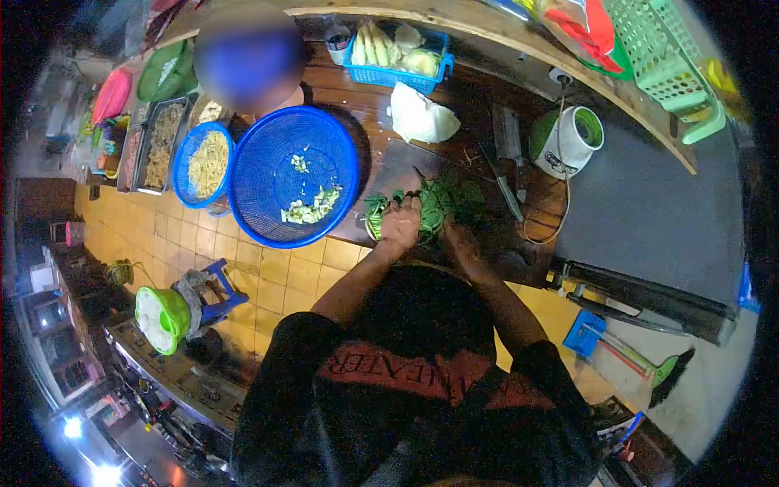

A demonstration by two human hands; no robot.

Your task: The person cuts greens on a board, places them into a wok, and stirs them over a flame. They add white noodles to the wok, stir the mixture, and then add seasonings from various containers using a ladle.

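Observation:
A bunch of leafy greens (438, 199) lies across a dark cutting board (396, 162) at the near edge of the wooden counter. My left hand (400, 226) rests on top of the bunch, its fingers curved over the leaves and stems. Against the right side of the greens is my right hand (459, 242), dim and partly lost in shadow; its fingers are hidden. Left of the board, a large blue colander (264, 174) contains some chopped pale-green vegetable pieces (312, 207). A knife (501, 183) and a cleaver (507, 134) lie to the right.
Behind the board sit a white bag (422, 114) and a blue basket (398, 81) of vegetables. A white appliance (568, 142) with a cord stands right. Noodles (208, 165) fill a smaller blue basket (180, 174). Another person (250, 57), blurred, is at the far left side.

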